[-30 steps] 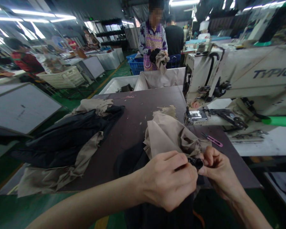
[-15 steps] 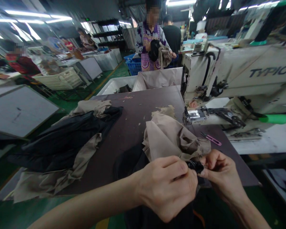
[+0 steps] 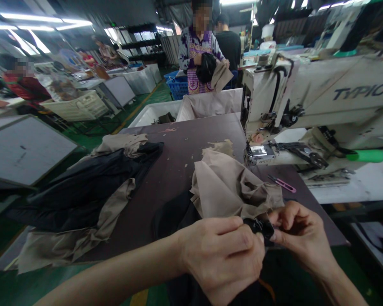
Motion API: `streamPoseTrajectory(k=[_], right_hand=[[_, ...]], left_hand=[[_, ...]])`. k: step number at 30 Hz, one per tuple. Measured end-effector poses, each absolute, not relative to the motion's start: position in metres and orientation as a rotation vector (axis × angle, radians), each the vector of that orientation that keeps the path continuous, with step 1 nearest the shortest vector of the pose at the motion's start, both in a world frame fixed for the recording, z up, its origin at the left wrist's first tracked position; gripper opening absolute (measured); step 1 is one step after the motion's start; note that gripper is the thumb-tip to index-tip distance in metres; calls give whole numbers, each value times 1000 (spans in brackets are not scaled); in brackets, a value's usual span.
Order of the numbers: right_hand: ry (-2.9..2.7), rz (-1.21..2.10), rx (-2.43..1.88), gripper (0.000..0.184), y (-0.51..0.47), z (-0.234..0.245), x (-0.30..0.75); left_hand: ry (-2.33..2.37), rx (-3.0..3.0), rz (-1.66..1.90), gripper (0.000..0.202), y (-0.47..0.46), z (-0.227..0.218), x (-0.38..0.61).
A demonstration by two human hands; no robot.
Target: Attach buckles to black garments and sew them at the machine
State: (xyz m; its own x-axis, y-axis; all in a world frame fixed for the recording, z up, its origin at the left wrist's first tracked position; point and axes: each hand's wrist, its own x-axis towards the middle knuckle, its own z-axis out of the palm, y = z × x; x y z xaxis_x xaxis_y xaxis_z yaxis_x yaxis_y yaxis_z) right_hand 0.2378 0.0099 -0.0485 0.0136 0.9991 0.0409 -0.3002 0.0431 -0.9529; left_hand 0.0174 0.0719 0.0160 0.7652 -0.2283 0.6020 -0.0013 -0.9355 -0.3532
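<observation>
A garment piece with a beige lining [image 3: 221, 182] and black outer fabric [image 3: 175, 216] lies bunched at the near edge of the worktable. My left hand [image 3: 225, 257] is closed on a gathered black edge [image 3: 258, 227] of it, where a few pale threads show. On the other side of that edge, my right hand [image 3: 296, 229] pinches the same fabric between thumb and fingers. Just beyond my right hand rests a pink thread snipper [image 3: 285, 185]. The lower part of the garment hangs below the table edge, partly hidden by my left arm.
A sewing machine [image 3: 322, 93] with a narrow arm bed stands at the right. Dark and beige garments [image 3: 83, 187] are piled on the table's left [image 3: 178, 144]. Past the far edge are white bins [image 3: 210, 102] and a person [image 3: 201, 55] holding fabric. A green thread cone [image 3: 370, 156] lies right.
Both hands keep their grip on the black edge, which shows slightly more between them. My right hand has shifted slightly right. Across the table, the person's beige fabric has spread out.
</observation>
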Motion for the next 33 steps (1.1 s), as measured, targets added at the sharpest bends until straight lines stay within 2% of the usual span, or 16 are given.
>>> streamPoseTrajectory(k=[8,18,33], right_hand=[[-1047,1201,-993,33,13,-43,234],[-1046,1073,-984,39,14,-38,226],[-1159,1096,-982,35,12,-33,230]], left_hand=[[-95,-2826,-1101,10,68,20,21],[-370,-3028,-1227,20,70,9,20],[-498,-3107,-1275,16,69,12,24]])
